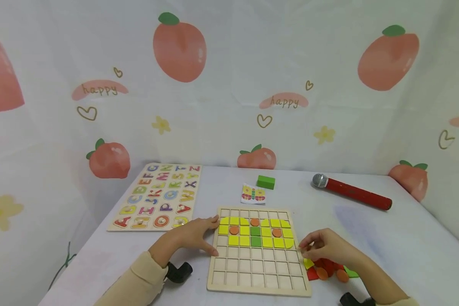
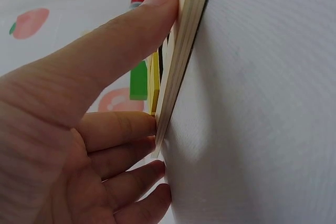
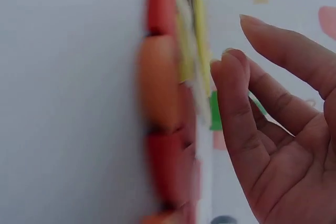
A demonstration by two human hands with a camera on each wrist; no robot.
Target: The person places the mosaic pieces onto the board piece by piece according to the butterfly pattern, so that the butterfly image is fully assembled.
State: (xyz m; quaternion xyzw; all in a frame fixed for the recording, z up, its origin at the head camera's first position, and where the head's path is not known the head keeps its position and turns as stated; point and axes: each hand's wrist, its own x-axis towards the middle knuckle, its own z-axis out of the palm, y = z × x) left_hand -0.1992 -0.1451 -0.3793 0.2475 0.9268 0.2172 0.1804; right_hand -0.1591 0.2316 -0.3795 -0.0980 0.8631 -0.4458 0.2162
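A wooden grid board (image 1: 251,279) lies in front of me, with yellow tiles (image 1: 234,241), orange discs (image 1: 254,222) and green squares (image 1: 256,241) set in its upper rows. My left hand (image 1: 193,233) touches the board's left edge, thumb and fingers spread along it; the left wrist view shows its thumb (image 2: 131,30) against the wooden side. Beside the right edge hovers my right hand (image 1: 329,246), above a loose pile of red, orange, yellow and green pieces (image 1: 327,267). In the right wrist view its thumb and fingers stand apart, holding nothing.
Behind the board lie a small butterfly pattern card (image 1: 253,194) and a green block (image 1: 265,182). An alphabet puzzle board (image 1: 160,199) is at the left. A red microphone (image 1: 357,193) lies at the back right, before a fruit-printed cloth backdrop (image 1: 222,106).
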